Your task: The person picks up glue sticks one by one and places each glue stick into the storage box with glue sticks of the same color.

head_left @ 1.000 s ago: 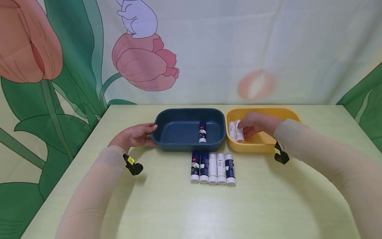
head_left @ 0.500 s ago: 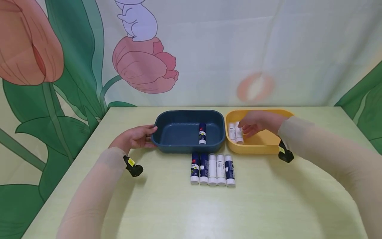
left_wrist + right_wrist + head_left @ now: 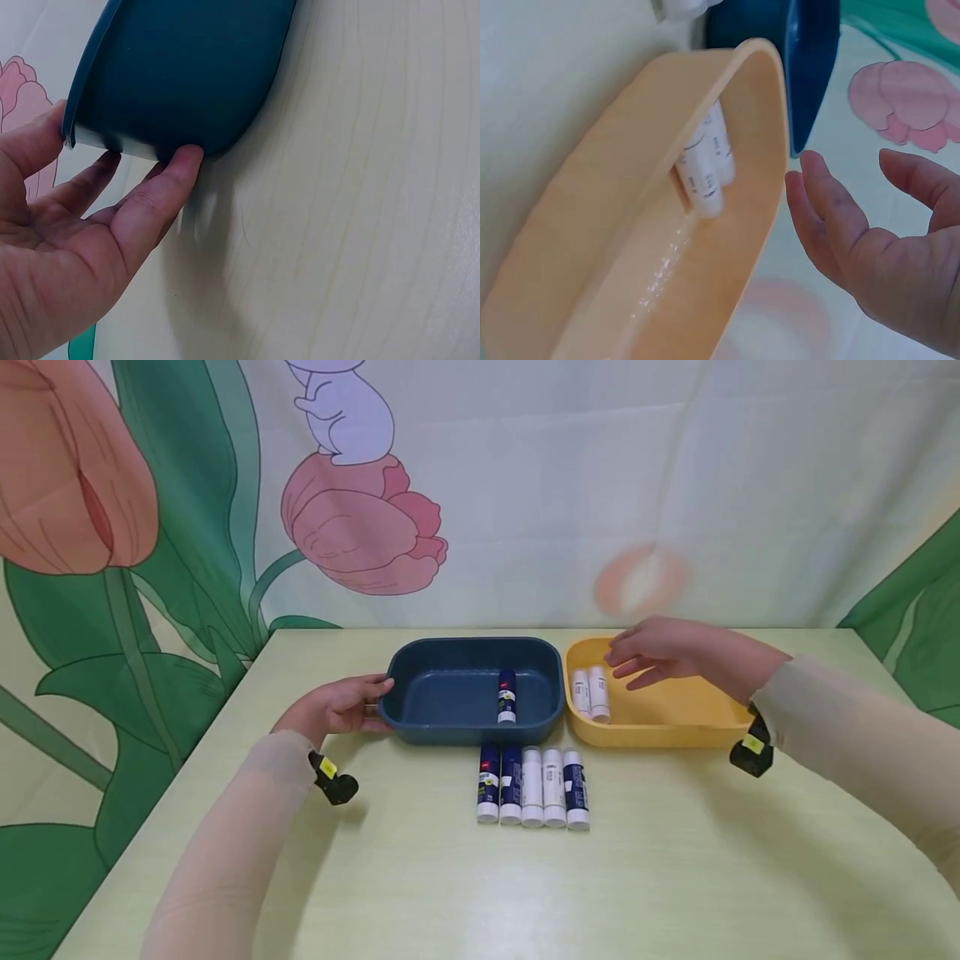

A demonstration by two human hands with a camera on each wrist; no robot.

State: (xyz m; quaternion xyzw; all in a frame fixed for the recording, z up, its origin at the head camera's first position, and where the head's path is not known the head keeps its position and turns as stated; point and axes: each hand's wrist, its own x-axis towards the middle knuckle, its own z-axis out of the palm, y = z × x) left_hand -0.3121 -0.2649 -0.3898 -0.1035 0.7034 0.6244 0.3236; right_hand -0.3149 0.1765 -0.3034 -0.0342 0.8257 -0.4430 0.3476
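My left hand [image 3: 341, 703] holds the left end of the dark blue plastic bin [image 3: 450, 732], thumb at the rim and fingers against the outer wall. The left wrist view shows those fingertips [image 3: 189, 156] on the bin's side. Inside the bin lies one navy glue stick [image 3: 507, 696] with a white end. Over the yellow bin [image 3: 675, 737] hovers my right hand [image 3: 667, 647], fingers spread and nothing in them. Two white glue sticks [image 3: 598, 693] lie side by side at that bin's left end; the right wrist view also shows the white glue sticks [image 3: 703, 176] there.
In front of the blue bin, several navy and white glue sticks [image 3: 532, 787] lie in a row on the pale wooden table [image 3: 420, 877]. The two bins stand side by side. A printed floral cloth [image 3: 525, 510] hangs behind the table.
My right hand has let go of the white glue stick in the yellow bin, risen and drawn back to the right. The left hand stays at the blue bin.
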